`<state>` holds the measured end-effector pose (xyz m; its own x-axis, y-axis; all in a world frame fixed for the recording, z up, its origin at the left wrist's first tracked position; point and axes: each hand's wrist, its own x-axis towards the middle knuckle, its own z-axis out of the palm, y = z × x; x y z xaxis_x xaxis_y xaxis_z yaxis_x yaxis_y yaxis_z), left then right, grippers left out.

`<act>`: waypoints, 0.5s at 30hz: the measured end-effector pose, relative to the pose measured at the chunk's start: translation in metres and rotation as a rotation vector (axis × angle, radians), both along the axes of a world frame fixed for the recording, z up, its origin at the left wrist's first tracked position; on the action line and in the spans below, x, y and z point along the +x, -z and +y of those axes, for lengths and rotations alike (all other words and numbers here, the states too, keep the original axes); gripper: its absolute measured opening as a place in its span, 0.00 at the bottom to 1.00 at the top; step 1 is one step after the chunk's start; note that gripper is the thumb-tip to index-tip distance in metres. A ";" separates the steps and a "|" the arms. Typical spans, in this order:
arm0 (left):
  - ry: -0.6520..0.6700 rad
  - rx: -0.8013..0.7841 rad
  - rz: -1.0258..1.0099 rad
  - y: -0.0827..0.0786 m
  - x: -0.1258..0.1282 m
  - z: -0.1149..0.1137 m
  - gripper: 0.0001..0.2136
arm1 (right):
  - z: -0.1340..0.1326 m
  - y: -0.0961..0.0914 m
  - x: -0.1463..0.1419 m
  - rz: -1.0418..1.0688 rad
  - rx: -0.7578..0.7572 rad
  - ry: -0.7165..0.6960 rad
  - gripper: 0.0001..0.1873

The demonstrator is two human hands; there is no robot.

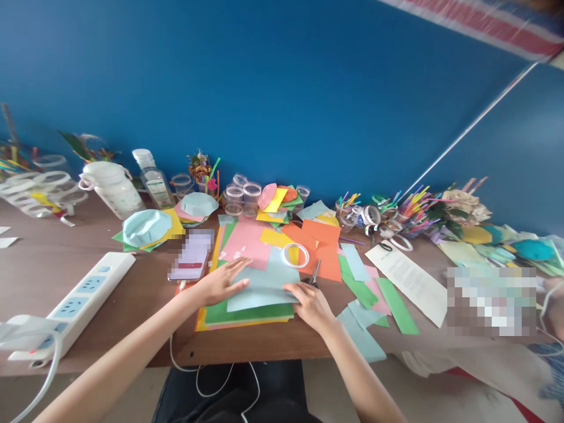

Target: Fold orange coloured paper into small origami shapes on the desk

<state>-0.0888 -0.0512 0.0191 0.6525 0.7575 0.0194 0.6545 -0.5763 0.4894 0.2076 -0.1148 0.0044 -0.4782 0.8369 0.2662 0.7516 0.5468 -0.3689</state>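
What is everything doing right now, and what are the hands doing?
left hand, flat on the blue paper
right hand, resting on the blue paper's edge
blue paper, lying on a paper stack
tape roll, lying flat
scissors, partly hidden by the right hand
phone, lying flat, screen lit

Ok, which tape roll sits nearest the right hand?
The tape roll lying flat on the pale blue paper, just beyond the right hand; the other rolls sit farther back.
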 end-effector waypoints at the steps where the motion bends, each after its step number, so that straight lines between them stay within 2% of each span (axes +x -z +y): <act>1: 0.001 0.006 0.006 0.001 0.000 0.001 0.29 | 0.000 0.002 0.001 -0.001 0.002 -0.005 0.29; 4: -0.034 0.030 0.048 0.006 0.003 0.002 0.29 | -0.001 0.005 0.001 -0.012 0.029 -0.004 0.26; 8: -0.085 0.059 0.090 0.013 0.008 0.007 0.30 | -0.002 0.006 0.002 -0.048 0.066 -0.008 0.29; 12: -0.104 0.098 0.138 0.021 0.012 0.022 0.30 | -0.002 0.010 0.003 -0.061 0.125 -0.006 0.29; 15: -0.170 0.141 0.204 0.030 0.016 0.038 0.33 | -0.003 0.012 0.003 -0.053 0.221 -0.015 0.26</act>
